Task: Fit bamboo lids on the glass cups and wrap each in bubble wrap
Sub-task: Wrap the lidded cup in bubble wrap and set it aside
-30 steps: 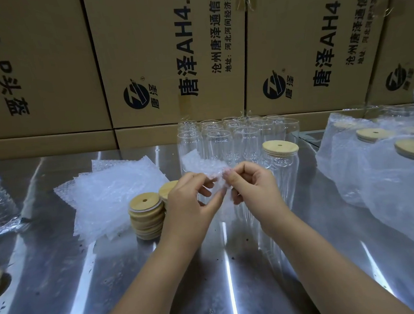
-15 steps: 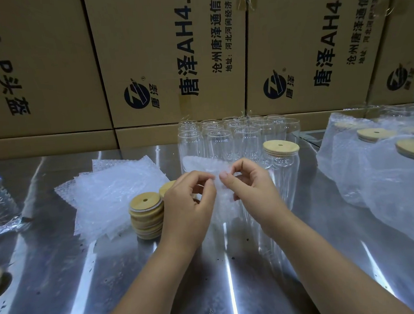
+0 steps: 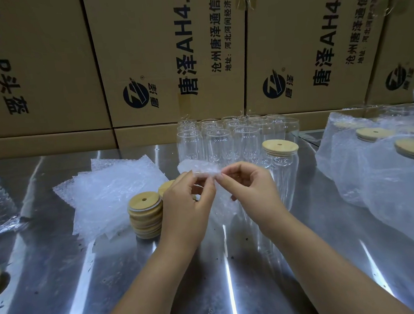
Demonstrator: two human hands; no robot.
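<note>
Pinching one bubble-wrap sheet (image 3: pixel 196 166) by its top edge with left grip (image 3: pixel 187 203) and right grip (image 3: pixel 250 185), fingertips nearly meeting, above the bench (image 3: pixel 62 279). Just right, behind the right grip, a lidded glass cup (image 3: pixel 281 173) standing upright; further back, open glass cups (image 3: pixel 217 143) in rows. Left, stacked bamboo lids (image 3: pixel 146 216) beside a bubble-wrap pile (image 3: pixel 110 194); far right, wrapped cups (image 3: pixel 388 179).

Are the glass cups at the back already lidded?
No, the back cups stand open-topped; only the nearer cup carries a bamboo lid.
</note>
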